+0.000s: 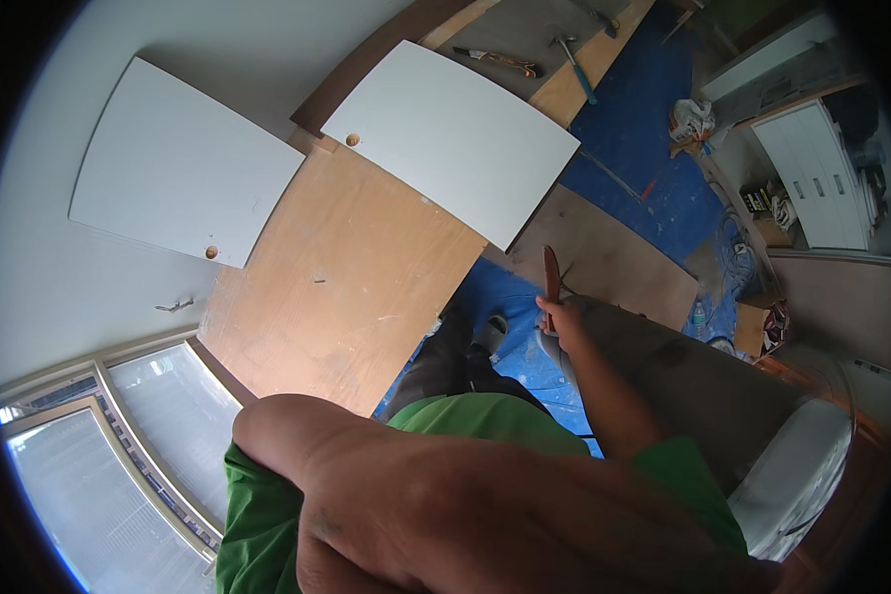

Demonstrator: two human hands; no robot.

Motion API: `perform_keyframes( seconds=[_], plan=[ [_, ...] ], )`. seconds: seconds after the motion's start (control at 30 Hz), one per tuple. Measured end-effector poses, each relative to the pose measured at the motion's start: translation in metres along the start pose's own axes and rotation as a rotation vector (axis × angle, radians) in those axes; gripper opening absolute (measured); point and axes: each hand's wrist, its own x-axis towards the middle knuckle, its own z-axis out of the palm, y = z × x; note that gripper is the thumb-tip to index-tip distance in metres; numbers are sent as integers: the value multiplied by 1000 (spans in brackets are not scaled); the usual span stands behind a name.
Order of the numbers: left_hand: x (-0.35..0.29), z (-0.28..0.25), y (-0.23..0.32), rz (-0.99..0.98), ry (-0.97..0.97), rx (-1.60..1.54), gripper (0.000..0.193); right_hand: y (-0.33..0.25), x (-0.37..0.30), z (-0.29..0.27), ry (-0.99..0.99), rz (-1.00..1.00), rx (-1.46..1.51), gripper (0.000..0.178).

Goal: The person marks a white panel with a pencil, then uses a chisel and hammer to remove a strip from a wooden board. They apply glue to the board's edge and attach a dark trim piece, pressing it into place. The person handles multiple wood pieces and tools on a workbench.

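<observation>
1. The right hand has its fingers closed round the lower end of a brown tool, which points up and away from the body, beyond the surface's right corner; its type is hard to make out at this size.
2. The left forearm crosses the chest; the left hand is out of view, so I cannot tell how its fingers stand.
3. A white panel overlaps the upper right edge of the plywood surface, perhaps for support; another white panel is at the upper left edge.
4. A small metal piece lies near the surface's middle.
5. The blue sheet probably shields the floor; a hammer lies partly over it.
6. The dark box bears print, too small to read.
</observation>
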Motion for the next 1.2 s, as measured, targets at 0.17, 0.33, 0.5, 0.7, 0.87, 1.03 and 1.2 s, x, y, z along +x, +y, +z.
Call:
perform_keyframes(
  seconds=[0.17, 0.33, 0.5, 0.7, 0.87, 1.03, 1.2],
  plan=[
    [38, -29, 32, 105, -105, -182, 18, -60, -18, -24, 62, -22, -132, 38],
    [26, -59, 90, 212, -74, -261, 7, -85, -25, -22, 121, -25, -183, 41],
    [-46, -116, 109, 123, 624, 122, 4, -103, -14, -34, 237, -58, -113, 40],
    [-207, -147, 7, -407, 1554, 431, 15, -151, 39, -45, 338, -229, -262, 49],
    [-257, -120, -79, -596, 1807, 419, 20, -259, 122, -56, 369, -413, -397, 47],
    [-244, -130, -153, -1046, 1786, 920, 22, -387, 235, -50, 264, -607, -437, 48],
    [-217, -116, -214, -1271, 1846, 897, 24, -495, 335, -48, 184, -730, -637, 57]
  ],
)
